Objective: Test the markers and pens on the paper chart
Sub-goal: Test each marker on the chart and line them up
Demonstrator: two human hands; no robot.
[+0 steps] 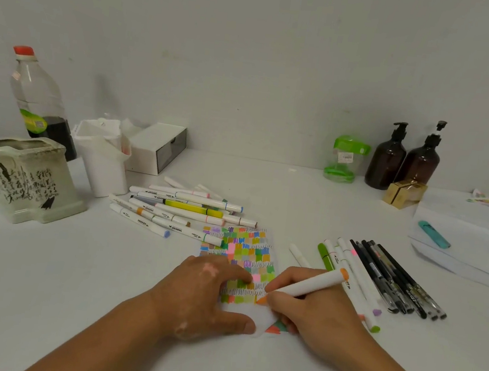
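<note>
right hand [311,310] pinches orange marker [304,286], tip on paper chart [242,246] near bottom row. left hand [208,295] fingers spread flat, pinning chart to counter [70,287]. advice: keep sheet pinned, short light strokes inside next blank cell, avoid neighbouring swatches.

I sit at a plain white table [42,268] set against a bare white wall [254,47], and it looks like a corner of a home used for a hobby, not an office or a shop. Household things stand along the back: a plastic bottle [36,98] with a red cap, a stained ceramic pot [28,180] painted with brush writing, two brown pump bottles [386,162] and a green-lidded jar [345,159]. Among them lie desk things: a white pen holder [104,162], a small drawer box [158,147], loose markers [184,212], black pens [395,278] and a stack of paper [470,244].
</note>
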